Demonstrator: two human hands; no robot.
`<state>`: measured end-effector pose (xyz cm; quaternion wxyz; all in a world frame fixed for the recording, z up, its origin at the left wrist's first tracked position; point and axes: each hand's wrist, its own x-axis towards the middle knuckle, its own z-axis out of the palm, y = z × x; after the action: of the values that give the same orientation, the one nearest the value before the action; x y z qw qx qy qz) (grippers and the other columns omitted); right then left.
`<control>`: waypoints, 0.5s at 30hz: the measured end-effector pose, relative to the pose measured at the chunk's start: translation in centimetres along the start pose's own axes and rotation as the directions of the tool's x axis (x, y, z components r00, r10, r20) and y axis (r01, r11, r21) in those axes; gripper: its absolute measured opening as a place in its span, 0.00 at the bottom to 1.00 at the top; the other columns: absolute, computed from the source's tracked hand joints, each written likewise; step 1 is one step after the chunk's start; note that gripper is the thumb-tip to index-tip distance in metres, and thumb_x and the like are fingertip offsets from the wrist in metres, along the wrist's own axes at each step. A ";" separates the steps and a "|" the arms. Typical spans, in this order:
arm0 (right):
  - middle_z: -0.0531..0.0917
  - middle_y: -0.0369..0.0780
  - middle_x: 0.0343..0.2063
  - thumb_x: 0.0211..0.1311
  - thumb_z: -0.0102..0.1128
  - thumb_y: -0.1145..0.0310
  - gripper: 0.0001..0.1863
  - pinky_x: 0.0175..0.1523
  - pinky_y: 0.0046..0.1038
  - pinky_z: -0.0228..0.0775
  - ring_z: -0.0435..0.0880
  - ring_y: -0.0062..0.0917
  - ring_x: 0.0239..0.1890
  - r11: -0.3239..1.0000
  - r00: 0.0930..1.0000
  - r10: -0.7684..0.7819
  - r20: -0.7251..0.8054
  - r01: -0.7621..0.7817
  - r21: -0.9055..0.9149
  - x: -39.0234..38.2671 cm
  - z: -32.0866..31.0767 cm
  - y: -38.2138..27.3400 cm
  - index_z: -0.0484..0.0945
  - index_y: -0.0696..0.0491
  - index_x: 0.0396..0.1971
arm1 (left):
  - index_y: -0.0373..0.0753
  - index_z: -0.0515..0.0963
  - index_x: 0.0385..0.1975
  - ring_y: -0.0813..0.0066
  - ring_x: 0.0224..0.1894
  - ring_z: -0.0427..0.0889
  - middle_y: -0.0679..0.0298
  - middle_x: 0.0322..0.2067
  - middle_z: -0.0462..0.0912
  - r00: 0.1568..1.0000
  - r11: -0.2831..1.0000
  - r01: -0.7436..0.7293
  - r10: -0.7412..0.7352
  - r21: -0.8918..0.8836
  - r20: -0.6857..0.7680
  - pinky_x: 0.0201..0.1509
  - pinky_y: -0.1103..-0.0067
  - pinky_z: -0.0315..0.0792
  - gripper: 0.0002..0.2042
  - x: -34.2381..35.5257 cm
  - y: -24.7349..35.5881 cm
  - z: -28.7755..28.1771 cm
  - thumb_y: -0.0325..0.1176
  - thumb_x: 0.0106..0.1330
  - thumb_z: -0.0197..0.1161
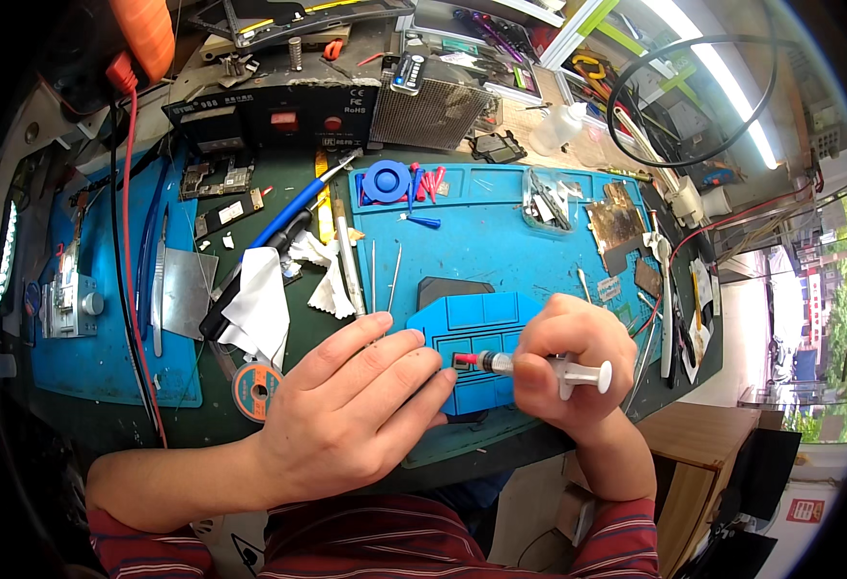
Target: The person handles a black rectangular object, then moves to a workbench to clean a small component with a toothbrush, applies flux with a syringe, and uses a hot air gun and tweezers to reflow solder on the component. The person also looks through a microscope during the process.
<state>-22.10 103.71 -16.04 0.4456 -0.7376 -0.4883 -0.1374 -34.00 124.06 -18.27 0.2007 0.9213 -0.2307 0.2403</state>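
My left hand point(356, 405) holds the left edge of a blue sectioned pad point(481, 311), its fingers curved over it and its thumb hidden. My right hand point(568, 372) is shut on a white-plunger syringe point(580, 374), held horizontally over the pad. The syringe's pink tip points left at a small dark piece in a middle compartment, too small to make out. Behind the pad lies a dark grey slab point(447, 289), partly covered. An orange-labelled spool point(257, 391) is just left of my left hand.
Around are a blue work mat point(476, 227), metal tools point(394, 270), a blue-handled tool point(293, 207), white tissue point(259, 318), a parts box point(551, 203) and blue-red nozzles point(423, 220). Equipment point(269, 116) stands at the back, a metal fixture point(71, 304) at left, a cabinet point(694, 434) at lower right.
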 end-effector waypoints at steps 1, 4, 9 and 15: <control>0.79 0.33 0.19 0.55 0.77 0.73 0.12 0.21 0.27 0.67 0.77 0.27 0.17 1.000 1.000 -0.004 0.005 0.004 0.006 0.0 0.0 0.1 0.78 0.52 0.26 | 0.42 0.88 0.44 0.67 0.53 0.85 0.65 0.46 0.85 1.000 1.000 -0.001 0.001 -0.002 0.001 0.66 0.64 0.74 0.16 0.0 0.0 0.0 0.40 0.57 0.74; 0.79 0.33 0.19 0.54 0.77 0.73 0.12 0.21 0.27 0.66 0.77 0.26 0.17 1.000 1.000 -0.008 0.002 0.008 0.000 0.0 0.0 0.1 0.78 0.52 0.27 | 0.42 0.88 0.44 0.67 0.53 0.85 0.65 0.46 0.85 1.000 1.000 0.002 -0.002 -0.003 0.003 0.65 0.64 0.74 0.16 0.0 0.0 0.0 0.40 0.57 0.74; 0.80 0.34 0.19 0.55 0.77 0.73 0.12 0.21 0.27 0.67 0.78 0.26 0.17 1.000 1.000 -0.022 -0.001 0.022 -0.006 -0.1 0.0 0.2 0.78 0.52 0.28 | 0.42 0.88 0.44 0.67 0.53 0.85 0.65 0.46 0.85 1.000 1.000 0.002 -0.002 -0.006 0.007 0.65 0.63 0.74 0.16 0.0 0.0 0.0 0.40 0.57 0.74; 0.79 0.35 0.18 0.56 0.75 0.72 0.11 0.21 0.27 0.67 0.78 0.27 0.16 0.999 0.998 -0.046 0.036 0.046 0.013 -0.1 -0.2 0.2 0.78 0.53 0.28 | 0.42 0.87 0.45 0.67 0.54 0.85 0.65 0.47 0.85 1.000 1.000 0.001 -0.001 -0.003 0.008 0.65 0.63 0.74 0.17 -0.1 0.0 0.0 0.40 0.57 0.74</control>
<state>-21.95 103.45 -16.04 0.4380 -0.7258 -0.5140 -0.1311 -34.05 124.09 -18.31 0.2015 0.9220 -0.2313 0.2361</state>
